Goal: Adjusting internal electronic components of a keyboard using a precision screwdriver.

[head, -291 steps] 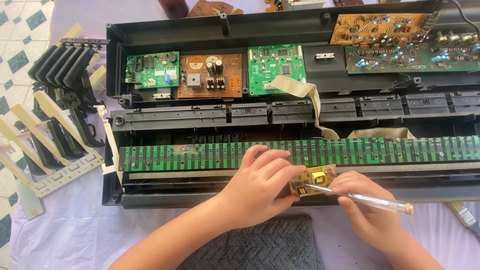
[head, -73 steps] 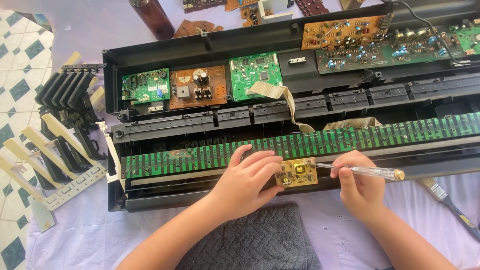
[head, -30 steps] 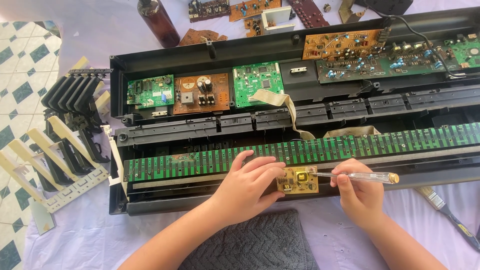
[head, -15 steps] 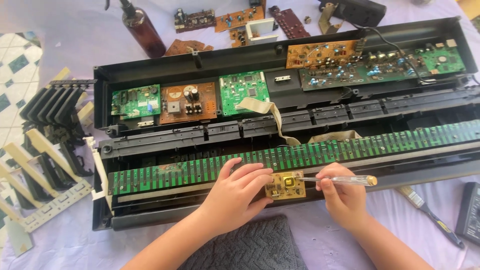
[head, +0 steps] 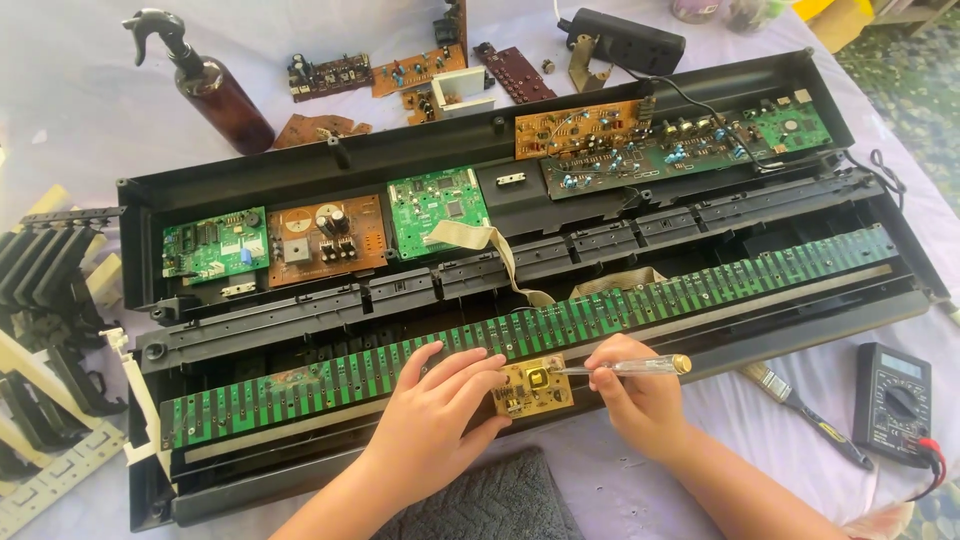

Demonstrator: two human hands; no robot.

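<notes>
An opened black keyboard case (head: 300, 175) lies across the cloth, with a long green key-contact board (head: 330, 385) along its front. A small yellow-brown circuit board (head: 535, 388) rests on the case's front rail. My left hand (head: 445, 405) presses on that small board's left side, fingers spread over the green strip. My right hand (head: 640, 400) grips a screwdriver (head: 625, 368) with a clear handle, held level, its tip touching the small board's centre.
Green and brown boards (head: 325, 232) sit inside the case with a ribbon cable (head: 490, 245). A brown spray bottle (head: 215, 85) and loose boards stand behind. A multimeter (head: 895, 400) and brush (head: 800, 412) lie right; removed keys (head: 45, 290) left; grey mat (head: 490, 505) in front.
The view has pulled back and shifted, revealing the spray bottle, multimeter and the case's right end. Both hands stay on the small board and screwdriver in the same grip.
</notes>
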